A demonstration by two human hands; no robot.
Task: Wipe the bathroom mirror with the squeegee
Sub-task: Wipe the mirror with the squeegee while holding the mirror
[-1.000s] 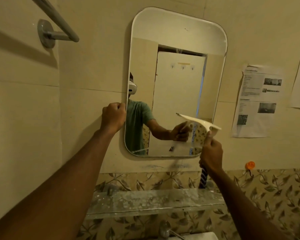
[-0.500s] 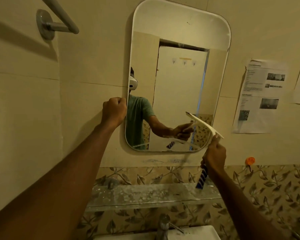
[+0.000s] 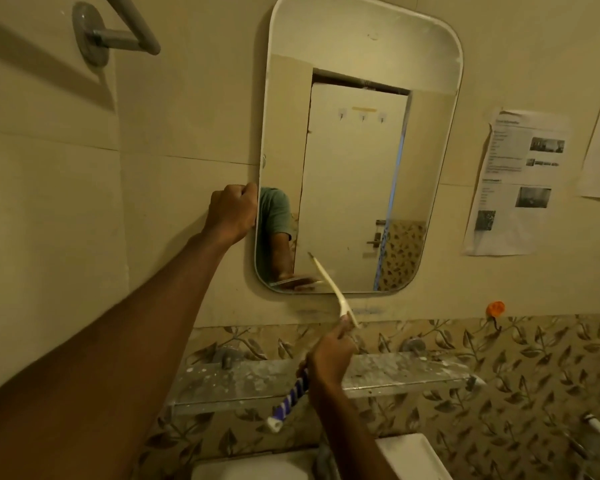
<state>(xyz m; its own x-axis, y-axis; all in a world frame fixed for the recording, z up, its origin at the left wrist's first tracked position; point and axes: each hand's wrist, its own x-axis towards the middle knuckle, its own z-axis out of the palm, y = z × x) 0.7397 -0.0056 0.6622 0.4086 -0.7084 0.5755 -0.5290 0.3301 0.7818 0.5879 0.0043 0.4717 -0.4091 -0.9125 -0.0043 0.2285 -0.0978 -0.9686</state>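
A grey towel rail [image 3: 118,36] is fixed to the beige wall at upper left. Two printed paper sheets [image 3: 515,181] hang at right. An orange hook [image 3: 495,309] sits above the leaf-patterned tiles [image 3: 520,382]. A stained glass shelf [image 3: 243,382] runs above a white basin [image 3: 413,455].

No text, label, brand, number or sign could be read: printed lines and small photographs were carried by the paper sheet [image 3: 513,181] taped to the wall right of the mirror [image 3: 357,143], but the print was too blurred.
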